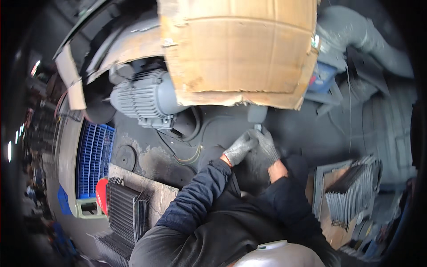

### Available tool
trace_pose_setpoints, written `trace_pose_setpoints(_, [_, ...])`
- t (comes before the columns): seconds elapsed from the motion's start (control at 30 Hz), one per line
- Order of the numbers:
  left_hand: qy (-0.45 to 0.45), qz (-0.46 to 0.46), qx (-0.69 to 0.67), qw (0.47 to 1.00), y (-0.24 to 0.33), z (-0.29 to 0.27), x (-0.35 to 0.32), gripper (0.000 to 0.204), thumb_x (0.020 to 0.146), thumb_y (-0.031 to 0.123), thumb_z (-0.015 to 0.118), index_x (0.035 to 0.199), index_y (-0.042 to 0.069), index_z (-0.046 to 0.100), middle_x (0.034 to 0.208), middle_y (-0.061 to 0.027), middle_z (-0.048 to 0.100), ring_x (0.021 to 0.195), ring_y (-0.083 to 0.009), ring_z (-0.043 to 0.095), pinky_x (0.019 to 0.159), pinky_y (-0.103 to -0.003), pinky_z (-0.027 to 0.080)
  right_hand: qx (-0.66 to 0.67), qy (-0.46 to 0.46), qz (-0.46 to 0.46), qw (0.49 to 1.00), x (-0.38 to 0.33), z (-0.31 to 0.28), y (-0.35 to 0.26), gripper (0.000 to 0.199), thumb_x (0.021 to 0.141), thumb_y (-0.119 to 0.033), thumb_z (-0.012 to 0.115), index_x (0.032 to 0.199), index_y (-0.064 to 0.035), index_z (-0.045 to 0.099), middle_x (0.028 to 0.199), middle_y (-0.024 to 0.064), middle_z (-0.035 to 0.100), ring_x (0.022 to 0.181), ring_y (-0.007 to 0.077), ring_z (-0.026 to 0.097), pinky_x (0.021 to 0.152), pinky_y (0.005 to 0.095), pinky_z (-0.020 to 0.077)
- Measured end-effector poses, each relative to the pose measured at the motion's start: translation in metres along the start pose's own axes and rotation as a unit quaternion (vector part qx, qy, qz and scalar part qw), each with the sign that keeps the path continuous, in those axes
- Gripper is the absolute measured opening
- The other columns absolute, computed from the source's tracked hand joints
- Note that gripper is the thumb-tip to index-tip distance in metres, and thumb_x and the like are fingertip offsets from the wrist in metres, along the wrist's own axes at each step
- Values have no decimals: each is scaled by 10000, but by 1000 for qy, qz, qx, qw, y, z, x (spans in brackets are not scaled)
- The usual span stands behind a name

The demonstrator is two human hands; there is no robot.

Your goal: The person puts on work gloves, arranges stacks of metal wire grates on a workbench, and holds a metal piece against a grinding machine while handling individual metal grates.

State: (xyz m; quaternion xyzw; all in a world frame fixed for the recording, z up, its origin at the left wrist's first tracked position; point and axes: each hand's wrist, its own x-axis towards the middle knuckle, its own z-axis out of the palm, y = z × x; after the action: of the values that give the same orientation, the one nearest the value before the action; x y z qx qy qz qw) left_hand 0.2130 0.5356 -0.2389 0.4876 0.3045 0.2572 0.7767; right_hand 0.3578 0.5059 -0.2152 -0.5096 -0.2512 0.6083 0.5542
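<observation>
My left hand [241, 148] and my right hand [267, 150], both in grey work gloves, meet in front of me below the cardboard. A small flat grey metal piece [258, 127] sticks up from the fingers of my right hand. My left hand is closed against the right, its fingertips partly hidden, and what it holds cannot be made out. Just beyond the metal piece is a grey block [257, 114], its upper part covered by a large cardboard sheet [240, 53] hanging over the machine.
A grey electric motor [142, 98] with loose wires [191, 155] is at the left. Stacks of thin dark metal plates stand at the left [124, 209] and right [351, 193]. A blue plastic crate [95, 160] lies far left, near a red object [102, 196]. A large duct [356, 33] bends at upper right.
</observation>
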Motion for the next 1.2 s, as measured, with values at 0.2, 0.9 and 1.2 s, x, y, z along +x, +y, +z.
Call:
trace_pose_setpoints(0.2, [83, 107, 94, 986, 6, 7, -43, 598, 920, 73, 727, 1462, 13, 481, 1010, -80, 671, 802, -179, 700, 765, -322, 590, -3, -23, 107, 994, -38, 12, -8, 280, 999, -345, 724, 1129, -113, 636, 817, 3, 584, 534, 125, 541, 424, 293, 409])
trace_pose_setpoints(0.9, [222, 122, 454, 854, 63, 32, -152, 750, 788, 226, 861, 1443, 20, 558, 1335, -183, 621, 1222, -282, 655, 1023, -374, 551, -141, -324, 89, 931, -77, 39, -7, 381, 1075, -306, 589, 1278, 3, 680, 1116, 51, 724, 1025, 146, 674, 901, 306, 537])
trace_pose_setpoints(1.2, [363, 229, 454, 781, 155, 7, -131, 744, 788, 241, 883, 1414, -4, 566, 1252, -173, 675, 1160, -255, 681, 1002, -376, 554, -88, -199, -17, 976, -80, 31, 7, 406, 1079, -364, 594, 1325, -41, 605, 991, 113, 727, 876, 218, 713, 766, 341, 575])
